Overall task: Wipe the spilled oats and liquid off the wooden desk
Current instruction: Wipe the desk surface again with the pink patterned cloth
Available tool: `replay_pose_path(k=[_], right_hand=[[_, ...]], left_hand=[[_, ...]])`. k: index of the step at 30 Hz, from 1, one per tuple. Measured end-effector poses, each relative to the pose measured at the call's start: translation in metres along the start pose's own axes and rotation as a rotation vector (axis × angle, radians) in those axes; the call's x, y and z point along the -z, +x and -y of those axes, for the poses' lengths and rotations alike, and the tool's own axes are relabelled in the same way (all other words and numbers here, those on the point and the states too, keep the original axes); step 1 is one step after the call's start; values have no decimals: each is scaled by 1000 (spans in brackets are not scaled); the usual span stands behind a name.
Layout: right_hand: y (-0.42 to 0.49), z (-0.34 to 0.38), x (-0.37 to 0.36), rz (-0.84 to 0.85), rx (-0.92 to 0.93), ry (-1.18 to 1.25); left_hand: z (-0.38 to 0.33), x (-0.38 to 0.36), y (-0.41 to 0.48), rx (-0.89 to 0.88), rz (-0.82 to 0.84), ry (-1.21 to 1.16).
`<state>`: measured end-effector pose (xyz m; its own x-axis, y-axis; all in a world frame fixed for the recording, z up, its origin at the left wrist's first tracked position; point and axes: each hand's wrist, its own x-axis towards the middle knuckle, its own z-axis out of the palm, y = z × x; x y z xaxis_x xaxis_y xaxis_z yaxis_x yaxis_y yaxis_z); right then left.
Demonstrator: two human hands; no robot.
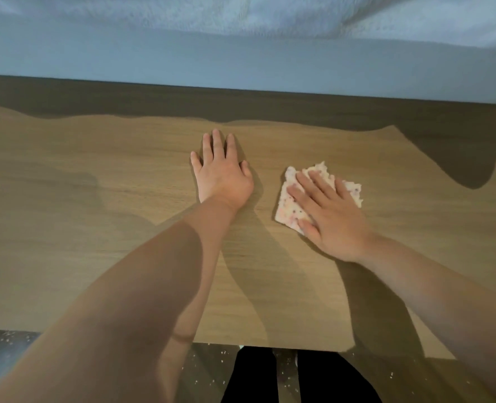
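Head view, right hand: my right hand (325,210) lies flat, fingers straight and spread, pressing the cloth (284,209) onto the worktop (95,228), right of centre.
Head view, left hand: my left hand (222,173) rests flat and wide on bare wood near the cloth, holding nothing and bracing me.
Head view, spill: I see no oats or liquid on the wood around the cloth. The cloth itself is speckled and pink-stained. I cannot tell whether a thin wet film remains.
Head view, floor: pale specks (223,352), likely oats, dot the floor (203,370) below the near edge.
Step, as I judge it: a finishing pass.
Doing it well: even palm pressure, overlapping strokes drawn toward 1 spot, soiled face folded inward, crumbs lifted away and not swept over the edge.
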<state>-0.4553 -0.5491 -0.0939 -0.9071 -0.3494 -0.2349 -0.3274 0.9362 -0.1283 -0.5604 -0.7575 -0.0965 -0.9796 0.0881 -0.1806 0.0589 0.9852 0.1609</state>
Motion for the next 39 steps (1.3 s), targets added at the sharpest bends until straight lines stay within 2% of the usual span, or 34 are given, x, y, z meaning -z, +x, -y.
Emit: replay_pose_path(k=[2,6,7,8,9,10,12,14,15,16,17,20,21,22,23,24,27,29,31,32,33,35,37,38,39], right_hand=[[-9,-35,-1,-36,-64,-42],[2,-74,9,-119,-753,134],[5,-64,10,-142,-857,181],[5,-49,8,-145,-876,189],[0,-31,2,-140,-813,154],[-11,-11,-4,-128,-676,98],[-49,15,-20,-85,-299,24],[-89,1,-27,-44,73,-16],[-99,-19,-28,-41,180,-50],[-103,-40,-29,-57,184,-83],[-102,-62,-27,-94,84,-80],[-87,-111,-12,-150,-499,96],[-83,-110,-9,-148,-642,151],[-84,-100,-9,-142,-700,177],[-90,-86,-15,-154,-668,158],[-100,-70,-23,-174,-545,111],[-153,-30,-46,-186,1,-63],[-180,-37,-49,-97,333,-135],[-181,-65,-44,-48,493,-185],[-172,-79,-40,-60,455,-174],[-161,-96,-36,-82,326,-118],[-136,-126,-26,-161,-96,21],[-121,-125,-17,-187,-531,146],[-119,-110,-17,-184,-610,151],[-122,-91,-21,-196,-562,118]], left_hand=[[1,1,0,-18,18,25],[-1,1,-8,-28,22,47],[-6,0,-13,-5,18,27],[-13,-1,-20,23,19,5],[-20,-3,-29,47,24,-11],[-28,-6,-38,61,23,-19],[-42,-13,-59,68,12,-30],[-53,-19,-77,77,12,-45],[-60,-22,-85,85,12,-51],[-68,-24,-93,89,13,-54],[-77,-26,-101,83,16,-57],[-106,-36,-121,23,21,-57],[-111,-40,-125,20,10,-55],[-115,-43,-127,24,-6,-51],[-115,-45,-128,32,-22,-46],[-115,-47,-127,38,-35,-44],[-115,-48,-126,43,-44,-54],[-116,-47,-127,47,-49,-49],[-117,-47,-127,56,-65,-44],[-117,-47,-128,61,-72,-41],[-117,-47,-128,63,-78,-41],[-118,-47,-128,63,-90,-44],[-118,-47,-128,65,-96,-43],[-118,-47,-128,67,-100,-40],[-118,-47,-128,68,-104,-39]])
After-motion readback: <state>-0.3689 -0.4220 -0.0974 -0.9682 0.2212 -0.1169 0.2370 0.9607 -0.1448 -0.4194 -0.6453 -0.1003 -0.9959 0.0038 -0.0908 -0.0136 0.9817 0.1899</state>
